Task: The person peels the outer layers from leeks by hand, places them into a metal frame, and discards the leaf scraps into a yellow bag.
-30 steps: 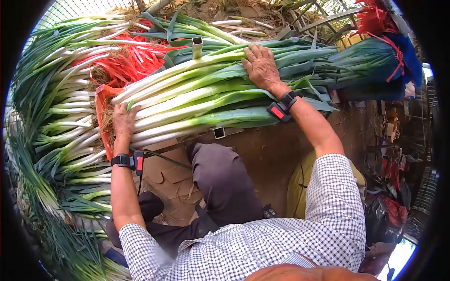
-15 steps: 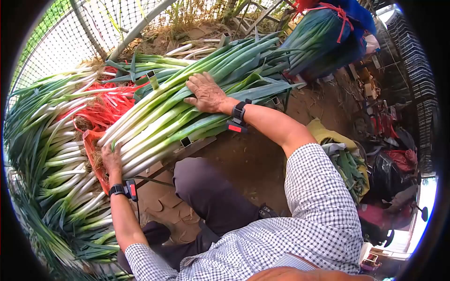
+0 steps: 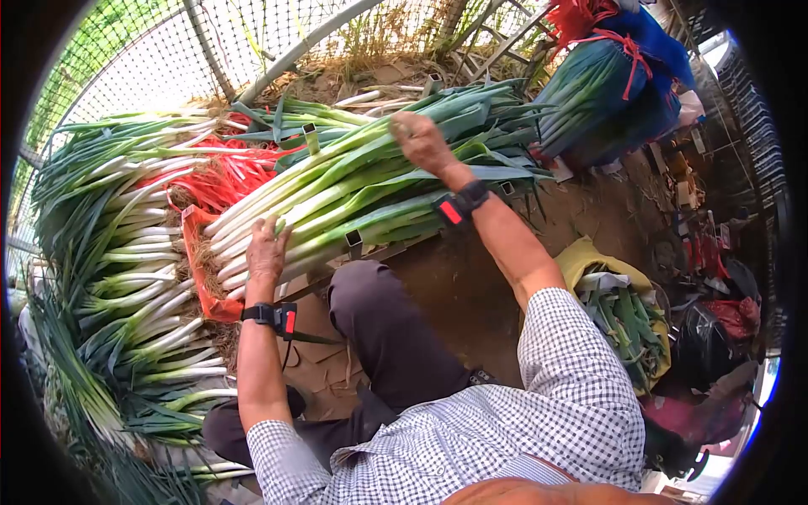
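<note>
A thick bundle of leeks lies slantwise before me, white root ends at lower left and green leaves at upper right. My left hand rests over the white stems near the roots, its fingers apart. Farther up the bundle, my right hand is curled at the upper edge of the leaves; its fingertips are partly hidden. Under the root ends runs an orange-red band. Square metal tube ends, one a post at the far side, stick up around the bundle.
A large pile of leeks fills the left, with red plastic strips beside it. At upper right stands a tied bundle in blue wrapping. A yellow sack of leaves sits right of my knee. Netting closes off the back.
My right hand has gone from lying spread on the leaves to curling at their far edge. My left hand has shifted slightly along the stems. The whole view has swung a little left.
</note>
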Tool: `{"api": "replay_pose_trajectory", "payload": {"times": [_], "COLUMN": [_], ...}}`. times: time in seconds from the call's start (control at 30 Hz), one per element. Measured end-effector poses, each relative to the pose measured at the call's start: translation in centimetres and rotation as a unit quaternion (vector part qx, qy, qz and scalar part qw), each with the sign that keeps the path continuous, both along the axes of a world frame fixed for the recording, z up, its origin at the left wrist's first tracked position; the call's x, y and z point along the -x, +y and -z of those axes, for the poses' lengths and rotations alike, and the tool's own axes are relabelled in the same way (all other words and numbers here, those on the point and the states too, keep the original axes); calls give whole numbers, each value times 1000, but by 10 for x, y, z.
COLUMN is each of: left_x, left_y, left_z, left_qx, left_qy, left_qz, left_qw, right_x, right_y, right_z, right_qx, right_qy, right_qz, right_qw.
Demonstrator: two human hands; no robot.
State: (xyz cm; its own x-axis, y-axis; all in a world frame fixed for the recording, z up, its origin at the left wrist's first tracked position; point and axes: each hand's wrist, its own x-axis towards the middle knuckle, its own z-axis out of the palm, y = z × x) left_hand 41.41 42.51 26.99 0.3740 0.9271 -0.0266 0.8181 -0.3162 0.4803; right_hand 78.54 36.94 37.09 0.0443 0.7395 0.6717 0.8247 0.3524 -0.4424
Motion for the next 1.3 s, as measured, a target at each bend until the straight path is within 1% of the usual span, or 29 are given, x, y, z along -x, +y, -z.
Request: {"api": "replay_pose_trajectory", "payload": {"times": [0.07,0.1,0.13,0.17,0.23,0.3,0.33,0.37,0.47,0.5,0.53,0.6,0.63,0.7,0.73,0.77,0.8,0.87,0.9,0.93,1.0,1.03,1.1,1.13,1.2,1.23,1.3], "left_x": [-7,-7,-5,-4,-5,-3,-3,-5,-6,-7,-7,-5,-6,-7,-6,-7,-8,-10,-10,-7,-7,-11,-18,-6,-9,-10,-21], "left_y": [-10,-11,-7,-6,-6,-6,-6,-7,-6,-8,-9,-11,-11,-10,-9,-8,-9,-5,-10,-12,-11,-8,-1,-8,-21,-28,-35], "left_z": [4,7,11,13,8,11,9,6,8,7,6,6,6,8,10,11,11,6,9,10,11,11,14,18,6,5,6], "left_qx": [5,11,17,22,20,20,27,35,33,29,25,25,22,18,21,24,27,22,20,18,34,42,5,-10,-100,-151,-121], "left_qy": [-26,-30,-35,-40,-28,-27,-24,-20,-27,-26,-23,-29,-28,-32,-33,-36,-38,-45,-42,-37,-34,-31,-41,-37,-27,-33,-39], "left_qz": [-18,-16,-14,-16,-10,-8,-11,-15,-19,-23,-25,-27,-27,-26,-29,-30,-31,-39,-40,-39,-39,-34,-17,-22,-33,1,60], "left_qw": [1000,999,999,999,999,999,999,999,999,999,999,999,999,999,999,999,998,998,998,998,998,998,999,999,994,988,990], "right_x": [-53,-78,-102,-126,-162,-160,-146,-141,-156,-143,-140,-114,-92,-80,-80,-108,-126,-185,-201,-205,-190,-188,-194,-182,-147,-144,-146], "right_y": [-30,-47,-61,-75,-88,-98,-101,-107,-100,-99,-92,-80,-77,-65,-63,-58,-61,-77,-93,-108,-123,-127,-137,-126,-127,-128,-128], "right_z": [-29,-40,-51,-45,-6,8,6,-6,-11,-32,-40,-70,-91,-87,-87,-60,-62,-20,-2,9,22,25,16,17,-24,-25,-29], "right_qx": [77,160,240,295,400,431,445,439,368,355,343,370,449,479,490,468,479,414,397,396,403,389,399,406,433,401,409], "right_qy": [75,62,49,-11,-128,-149,-160,-115,-116,-98,-112,-110,-89,-233,-305,-248,-186,-149,-30,34,30,-28,-52,-61,-35,-60,-95], "right_qz": [110,178,244,238,211,210,208,181,112,86,83,49,48,56,61,68,36,60,113,121,223,232,184,144,166,170,176], "right_qw": [988,969,938,925,883,865,857,873,916,926,929,921,888,844,814,845,857,896,910,909,887,891,897,901,885,898,891]}}
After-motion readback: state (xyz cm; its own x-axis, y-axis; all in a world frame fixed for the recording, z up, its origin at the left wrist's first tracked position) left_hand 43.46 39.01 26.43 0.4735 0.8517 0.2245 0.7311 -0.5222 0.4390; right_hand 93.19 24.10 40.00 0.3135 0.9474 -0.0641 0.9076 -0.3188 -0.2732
